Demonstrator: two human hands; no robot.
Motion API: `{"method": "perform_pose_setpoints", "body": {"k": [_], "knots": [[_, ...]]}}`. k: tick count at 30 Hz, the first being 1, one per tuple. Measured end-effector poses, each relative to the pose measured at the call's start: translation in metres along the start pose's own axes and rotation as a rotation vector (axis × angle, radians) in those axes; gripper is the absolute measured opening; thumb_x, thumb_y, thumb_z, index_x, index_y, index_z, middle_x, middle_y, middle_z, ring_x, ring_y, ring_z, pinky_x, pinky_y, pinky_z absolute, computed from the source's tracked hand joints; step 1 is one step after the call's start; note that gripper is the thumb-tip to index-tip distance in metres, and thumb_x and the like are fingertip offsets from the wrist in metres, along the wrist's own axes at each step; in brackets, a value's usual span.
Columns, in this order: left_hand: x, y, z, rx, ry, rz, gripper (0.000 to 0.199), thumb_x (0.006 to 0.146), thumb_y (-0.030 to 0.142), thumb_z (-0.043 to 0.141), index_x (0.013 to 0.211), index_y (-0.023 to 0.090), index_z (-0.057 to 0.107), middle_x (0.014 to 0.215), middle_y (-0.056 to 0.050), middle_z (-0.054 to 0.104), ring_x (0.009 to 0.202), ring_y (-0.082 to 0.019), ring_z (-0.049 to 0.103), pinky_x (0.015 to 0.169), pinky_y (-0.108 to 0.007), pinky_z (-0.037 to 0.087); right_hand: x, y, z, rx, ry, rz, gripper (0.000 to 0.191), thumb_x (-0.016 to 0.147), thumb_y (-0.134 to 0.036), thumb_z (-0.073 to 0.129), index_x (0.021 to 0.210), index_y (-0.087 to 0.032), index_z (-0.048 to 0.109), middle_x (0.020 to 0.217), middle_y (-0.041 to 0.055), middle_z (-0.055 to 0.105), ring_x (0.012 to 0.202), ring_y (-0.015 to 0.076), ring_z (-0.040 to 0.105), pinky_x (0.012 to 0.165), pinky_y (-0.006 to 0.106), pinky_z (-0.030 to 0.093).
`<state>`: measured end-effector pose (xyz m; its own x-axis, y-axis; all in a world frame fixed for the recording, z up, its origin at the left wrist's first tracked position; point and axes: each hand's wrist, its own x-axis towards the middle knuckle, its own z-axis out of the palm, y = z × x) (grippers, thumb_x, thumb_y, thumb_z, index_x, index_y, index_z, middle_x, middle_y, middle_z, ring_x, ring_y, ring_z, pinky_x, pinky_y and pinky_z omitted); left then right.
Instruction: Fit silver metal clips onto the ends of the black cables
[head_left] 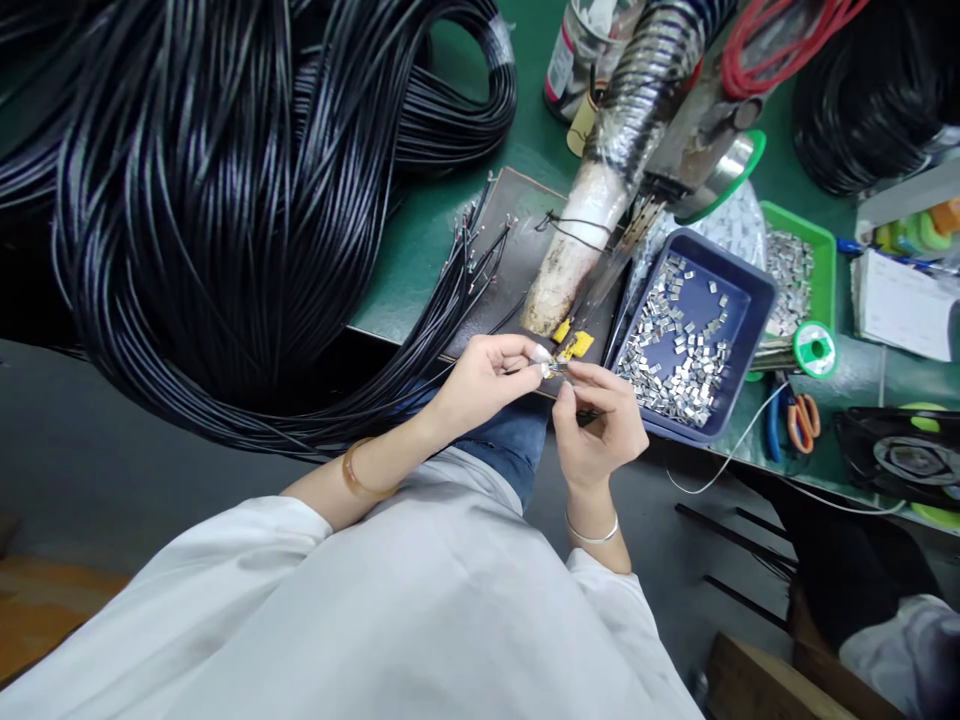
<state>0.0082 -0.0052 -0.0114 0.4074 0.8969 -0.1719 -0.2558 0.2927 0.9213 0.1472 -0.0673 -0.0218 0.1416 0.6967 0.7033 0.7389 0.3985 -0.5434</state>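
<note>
Because the tiny silvery piece, apparently of metal (556, 367), is so small, I judge it light, stiff and rather slippery, best taken by its edges. Just right of the frame's centre, the left hand (487, 378) and the right hand (602, 418) both pinch it narrowly between fingertips.

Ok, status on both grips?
Left grip pinching a small metallic piece. Right grip at it, hold unclear. White duct end close beyond. Blue tray beside right grip.
</note>
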Motion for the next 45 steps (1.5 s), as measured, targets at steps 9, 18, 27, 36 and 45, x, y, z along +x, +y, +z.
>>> {"method": "perform_pose_setpoints", "body": {"k": [9, 18, 27, 36, 45], "knots": [[0.003, 0.001, 0.000, 0.010, 0.014, 0.049, 0.010, 0.069, 0.023, 0.076, 0.068, 0.014, 0.073, 0.066, 0.000, 0.070, 0.065, -0.011, 0.062, 0.068, -0.023, 0.051, 0.010, -0.002, 0.001, -0.062, -0.072, 0.033, 0.012, 0.084, -0.012, 0.069, 0.089, -0.022, 0.065, 0.097, 0.0020, 0.075, 0.086, 0.0128, 0.072, 0.057, 0.021, 0.055], [0.004, 0.003, 0.002, 0.023, 0.069, 0.083, 0.012, 0.068, 0.024, 0.076, 0.072, 0.013, 0.075, 0.067, -0.002, 0.072, 0.065, -0.011, 0.064, 0.065, -0.021, 0.053, 0.015, -0.005, 0.002, -0.071, -0.066, 0.050, 0.012, 0.084, -0.013, 0.070, 0.091, -0.022, 0.067, 0.102, 0.0026, 0.073, 0.090, 0.0141, 0.073, 0.063, 0.024, 0.062], [0.001, -0.001, -0.005, 0.125, -0.001, 0.092, 0.009, 0.072, 0.020, 0.071, 0.074, 0.013, 0.075, 0.068, -0.001, 0.070, 0.064, -0.010, 0.062, 0.064, -0.020, 0.050, 0.008, -0.001, -0.001, -0.044, -0.114, 0.003, 0.016, 0.083, -0.010, 0.068, 0.090, -0.023, 0.062, 0.100, 0.0031, 0.075, 0.094, 0.0143, 0.072, 0.078, 0.028, 0.062], [-0.013, -0.004, -0.004, 0.114, -0.092, 0.101, 0.021, 0.073, 0.019, 0.069, 0.089, 0.013, 0.081, 0.065, -0.002, 0.069, 0.057, -0.009, 0.056, 0.057, -0.020, 0.047, 0.008, -0.003, -0.010, 0.052, -0.047, 0.068, 0.012, 0.085, -0.012, 0.067, 0.090, -0.022, 0.063, 0.096, 0.0018, 0.076, 0.088, 0.0158, 0.074, 0.077, 0.032, 0.062], [-0.020, -0.011, -0.005, 0.107, -0.102, 0.127, 0.019, 0.078, 0.023, 0.071, 0.092, 0.013, 0.081, 0.080, -0.006, 0.077, 0.069, -0.012, 0.067, 0.070, -0.022, 0.056, -0.001, -0.005, -0.009, 0.088, 0.034, 0.042, 0.014, 0.085, -0.012, 0.067, 0.091, -0.022, 0.061, 0.092, 0.0011, 0.077, 0.085, 0.0152, 0.075, 0.074, 0.029, 0.061]]}}
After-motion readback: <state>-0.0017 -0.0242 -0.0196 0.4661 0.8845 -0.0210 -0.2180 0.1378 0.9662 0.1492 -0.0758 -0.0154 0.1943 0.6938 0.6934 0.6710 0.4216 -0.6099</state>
